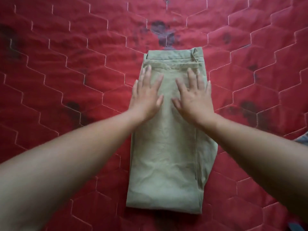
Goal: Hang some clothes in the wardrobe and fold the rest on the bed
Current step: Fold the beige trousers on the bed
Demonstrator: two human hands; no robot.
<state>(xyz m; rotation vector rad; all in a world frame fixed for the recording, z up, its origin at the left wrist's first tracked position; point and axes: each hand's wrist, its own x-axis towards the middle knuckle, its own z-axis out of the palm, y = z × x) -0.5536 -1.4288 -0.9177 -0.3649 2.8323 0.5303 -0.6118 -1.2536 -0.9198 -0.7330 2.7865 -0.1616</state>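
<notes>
A pair of pale olive-green trousers [168, 155] lies folded lengthwise and doubled over on the red quilted bed cover [66, 80], waistband at the far end. My left hand [146, 95] rests flat on the upper left part of the trousers, fingers spread. On the upper right part my right hand [193, 95] lies flat too, fingers apart. Neither hand grips the cloth. Both forearms reach in from the bottom corners.
The bed cover has a hexagon stitch pattern and dark flower prints, and it fills the view all round the trousers. A bit of blue-grey cloth [302, 139] shows at the right edge, and another dark scrap [298, 226] at the bottom right.
</notes>
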